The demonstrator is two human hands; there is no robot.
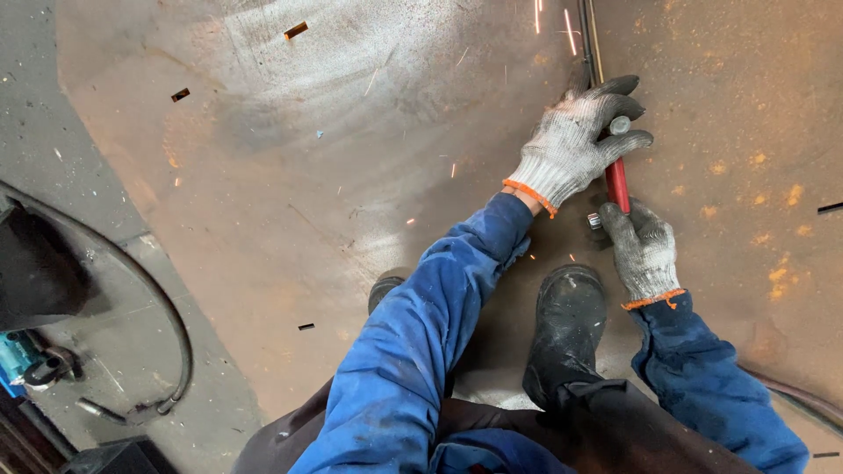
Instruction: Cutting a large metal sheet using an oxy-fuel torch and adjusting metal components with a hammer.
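Note:
My left hand, in a white knit glove with an orange cuff, reaches across and is closed around the front of a red-handled torch. My right hand, gloved the same way, grips the rear end of the red handle beside a small metal knob. The torch's thin metal tubes run away from me over a rusty steel plate. Orange sparks fly near the tubes' far end; the tip is out of view. Both sleeves are blue.
My black boots stand on the plate just below the hands. Small cut slots dot the plate. On the grey floor at left lie a curved black hose and a blue tool. Another hose runs at lower right.

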